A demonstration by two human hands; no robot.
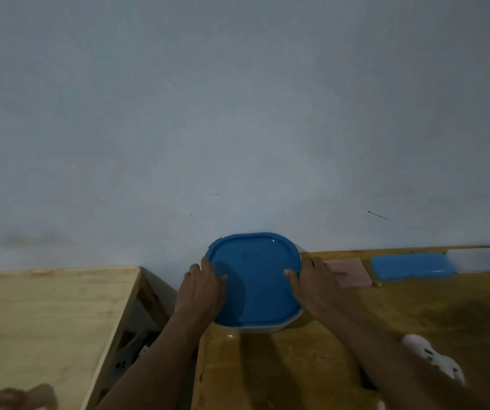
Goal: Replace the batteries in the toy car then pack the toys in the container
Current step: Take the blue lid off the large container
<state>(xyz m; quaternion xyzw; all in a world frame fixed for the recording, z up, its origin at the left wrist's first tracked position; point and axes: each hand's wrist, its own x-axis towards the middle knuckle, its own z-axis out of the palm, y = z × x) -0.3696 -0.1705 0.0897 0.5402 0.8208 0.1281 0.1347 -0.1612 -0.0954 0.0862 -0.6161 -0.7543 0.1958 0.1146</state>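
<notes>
A: Leftmost item?
B: Pale plank table [45, 306], matte.
A: Next?
B: Left hand [201, 291] and right hand [315, 287], fingers curled over the rims of a glossy round-cornered blue lid [255, 279]. It sits on a white container [267, 328] at the far left corner of the varnished tabletop [312, 365].
A: Rightward?
B: Pink slab [350, 272] and blue box [412, 266] at the far edge; soft plush toy [433, 359] at the near edge.

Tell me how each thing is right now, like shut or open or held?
blue lid: on the container, held at both sides.
container: covered, standing on the table.
left hand: grips the lid's left edge.
right hand: grips the lid's right edge.
blue box: lying flat by the wall.
white toy: lying outside the container.
</notes>
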